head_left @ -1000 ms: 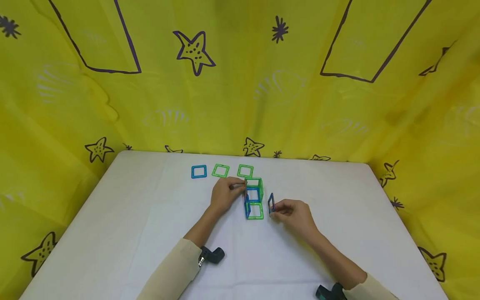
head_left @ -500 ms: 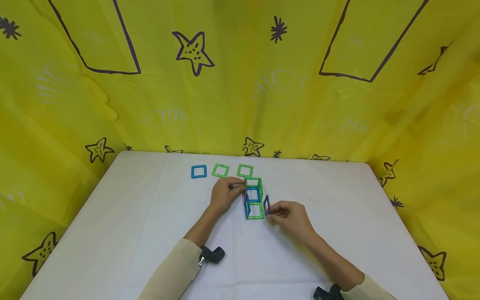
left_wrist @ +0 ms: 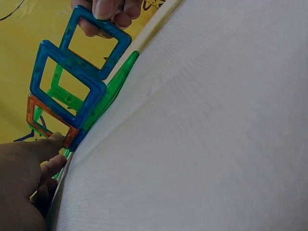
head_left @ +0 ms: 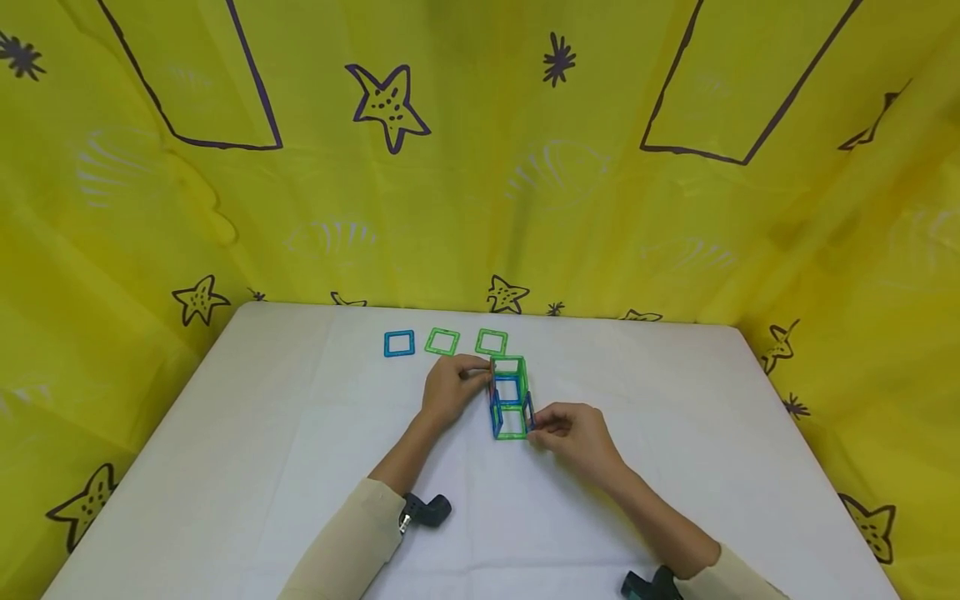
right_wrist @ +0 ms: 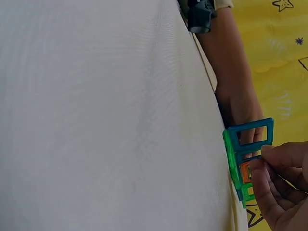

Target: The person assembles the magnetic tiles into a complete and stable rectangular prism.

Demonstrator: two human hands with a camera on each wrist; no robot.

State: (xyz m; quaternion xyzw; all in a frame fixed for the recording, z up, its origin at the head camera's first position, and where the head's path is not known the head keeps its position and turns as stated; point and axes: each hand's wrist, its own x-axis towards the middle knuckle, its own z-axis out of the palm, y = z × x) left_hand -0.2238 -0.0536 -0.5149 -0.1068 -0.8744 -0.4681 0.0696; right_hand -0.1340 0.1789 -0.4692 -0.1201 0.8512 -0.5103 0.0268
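My left hand holds the upright orange magnetic tile at the left side of a small open structure of square magnetic tiles. In front of that tile stands a blue magnetic tile, also upright. The flat green tile lies nearest me, with a flat blue tile behind it and upright green tiles at the back and right. Between thumb and finger, my right hand pinches another blue tile, upright along the right edge of the flat green one. Whether those edges touch, I cannot tell.
Beyond the structure lie a loose blue tile and two green tiles, one left and one right. A white cloth covers the table. Yellow patterned curtain hangs around its back and sides.
My right hand has moved left with its blue tile, from a gap beside the structure to the right edge of the flat green tile. My left hand has stayed in place.
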